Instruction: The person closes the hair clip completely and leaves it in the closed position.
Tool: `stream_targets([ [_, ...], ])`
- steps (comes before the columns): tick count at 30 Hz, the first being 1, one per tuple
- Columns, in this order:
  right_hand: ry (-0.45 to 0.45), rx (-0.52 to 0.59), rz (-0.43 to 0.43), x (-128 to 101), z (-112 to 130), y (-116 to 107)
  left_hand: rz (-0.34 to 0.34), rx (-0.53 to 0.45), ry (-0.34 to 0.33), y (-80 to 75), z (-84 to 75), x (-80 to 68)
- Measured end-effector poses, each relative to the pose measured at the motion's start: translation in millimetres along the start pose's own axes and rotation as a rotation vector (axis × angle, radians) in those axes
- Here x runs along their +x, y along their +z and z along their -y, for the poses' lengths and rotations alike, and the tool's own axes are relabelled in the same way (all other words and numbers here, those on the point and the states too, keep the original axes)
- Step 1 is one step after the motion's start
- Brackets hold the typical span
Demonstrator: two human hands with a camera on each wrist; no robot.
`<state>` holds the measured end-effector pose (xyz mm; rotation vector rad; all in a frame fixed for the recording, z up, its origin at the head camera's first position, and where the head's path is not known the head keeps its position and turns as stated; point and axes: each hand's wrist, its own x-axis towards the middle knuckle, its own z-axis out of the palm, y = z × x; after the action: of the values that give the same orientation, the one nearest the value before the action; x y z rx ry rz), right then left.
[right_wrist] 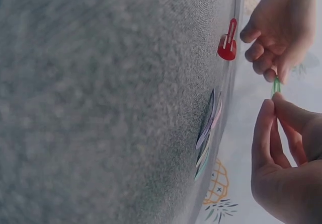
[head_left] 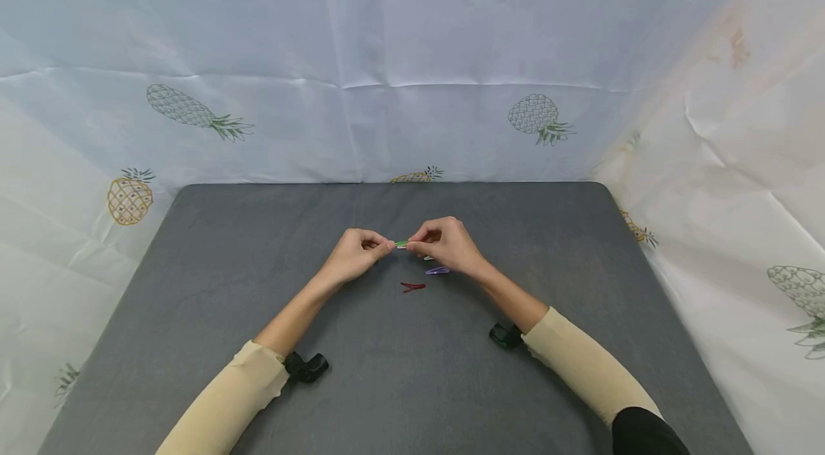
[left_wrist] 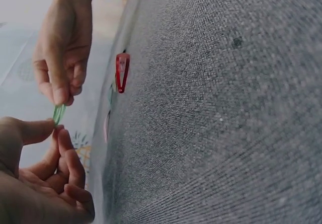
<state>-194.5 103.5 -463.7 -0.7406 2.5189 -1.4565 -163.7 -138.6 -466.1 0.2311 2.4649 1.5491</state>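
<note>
While I hold the green clip (head_left: 402, 244) above the mat (head_left: 193, 283), my left hand (head_left: 356, 254) pinches one end between thumb and forefinger and my right hand (head_left: 445, 243) pinches the other, fingers curled. The clip hangs clear of the mat, between my fingertips. Just nearer me than the green clip, the red clip (head_left: 412, 287) lies on the mat, and the purple clip (head_left: 437, 270) rests beside it, under my right hand.

Most of the green clip (head_left: 402, 244) is covered by the fingertips of both hands. The clips (right_wrist: 207, 133) stacked edge-on cannot be counted in the right wrist view. The tabletop (head_left: 412, 383) is cut off at the bottom edge.
</note>
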Motion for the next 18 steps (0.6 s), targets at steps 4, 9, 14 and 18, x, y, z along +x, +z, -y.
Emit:
stream_targets([
  [4,0.003,0.005,0.004,0.1,-1.2,-1.2,0.011,-0.006,-0.004,-0.8,0.8,1.1],
  [9,0.016,0.03,0.01,1.3,-1.7,-2.5,0.021,-0.03,-0.031,-1.9,1.7,0.9],
  [14,0.041,0.088,0.037,1.8,-2.8,-4.8,0.026,-0.044,-0.032,-2.5,1.1,0.5],
  [18,0.057,0.147,0.059,1.5,-4.4,-6.9,0.024,-0.062,-0.02,-1.9,0.6,0.8],
])
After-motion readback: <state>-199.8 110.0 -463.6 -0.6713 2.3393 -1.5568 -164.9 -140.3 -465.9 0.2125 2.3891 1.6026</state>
